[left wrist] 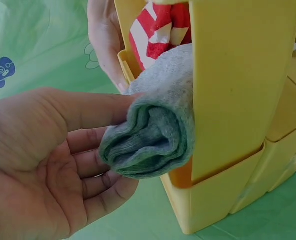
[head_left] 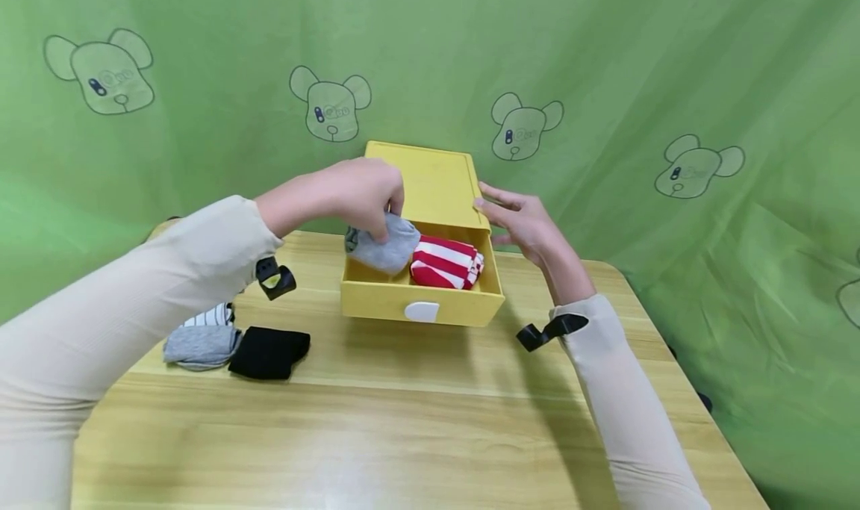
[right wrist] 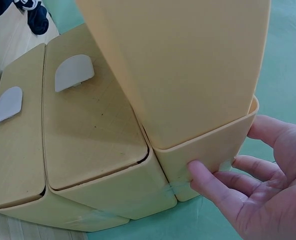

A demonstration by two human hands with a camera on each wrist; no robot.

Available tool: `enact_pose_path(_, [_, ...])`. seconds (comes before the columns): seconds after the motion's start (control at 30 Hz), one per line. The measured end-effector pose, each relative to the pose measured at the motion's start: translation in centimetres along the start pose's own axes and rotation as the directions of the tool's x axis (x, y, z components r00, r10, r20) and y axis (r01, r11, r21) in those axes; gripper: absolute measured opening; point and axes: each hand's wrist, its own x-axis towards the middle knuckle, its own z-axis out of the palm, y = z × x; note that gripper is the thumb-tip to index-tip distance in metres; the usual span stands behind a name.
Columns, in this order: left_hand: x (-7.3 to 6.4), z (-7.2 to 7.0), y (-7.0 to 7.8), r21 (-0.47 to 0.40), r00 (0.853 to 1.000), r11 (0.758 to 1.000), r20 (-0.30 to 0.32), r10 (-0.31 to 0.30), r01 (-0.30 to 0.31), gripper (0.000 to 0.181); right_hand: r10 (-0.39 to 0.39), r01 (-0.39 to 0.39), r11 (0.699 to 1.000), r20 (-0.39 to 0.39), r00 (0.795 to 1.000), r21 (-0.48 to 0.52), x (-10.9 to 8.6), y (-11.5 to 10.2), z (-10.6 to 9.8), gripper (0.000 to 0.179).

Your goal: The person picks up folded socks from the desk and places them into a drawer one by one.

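Note:
My left hand pinches a rolled grey sock between thumb and fingers, over the left part of the pulled-out yellow drawer. In the left wrist view the sock's rolled end faces the camera. A red-and-white striped rolled sock lies in the drawer's right part. My right hand touches the right side of the yellow drawer cabinet, fingers mostly extended. In the right wrist view its fingertips rest on the casing beside the open drawer.
Two closed drawers with white handles sit below the open one. Folded black socks, folded grey socks and a white striped piece lie on the wooden table at left. A green curtain hangs behind.

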Motion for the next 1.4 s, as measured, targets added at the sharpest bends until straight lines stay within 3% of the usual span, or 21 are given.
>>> enact_pose_path(0.4, [0.5,1.4,-0.4,-0.089,0.998,0.994,-0.012,0.056,-0.057,0.018,-0.003,0.003,1.000,0.000,1.000,0.012,0.0,0.0,0.0,0.066])
enact_pose_path(0.77, [0.6,1.5,-0.6,-0.123,0.990,0.992,0.131,0.055,-0.039,0.021,0.001,-0.001,1.000,-0.001,1.000,0.002,0.0,0.0,0.0,0.066])
enact_pose_path(1.03, [1.0,1.0,-0.5,-0.058,0.978,0.995,0.187,0.090,-0.081,0.014,0.000,0.000,1.000,-0.002,1.000,0.017,0.0,0.1,0.0,0.065])
enact_pose_path(1.23, [1.1,0.9,-0.2,-0.047,0.977,0.996,0.196,0.080,-0.072,0.016,-0.002,0.002,1.000,-0.005,1.000,0.018,0.1,0.1,0.0,0.065])
enact_pose_path(1.4, [0.4,0.7,-0.1,-0.084,0.985,0.995,0.155,0.069,-0.057,0.021,-0.005,0.005,1.000,-0.006,1.000,0.015,0.0,0.1,0.0,0.065])
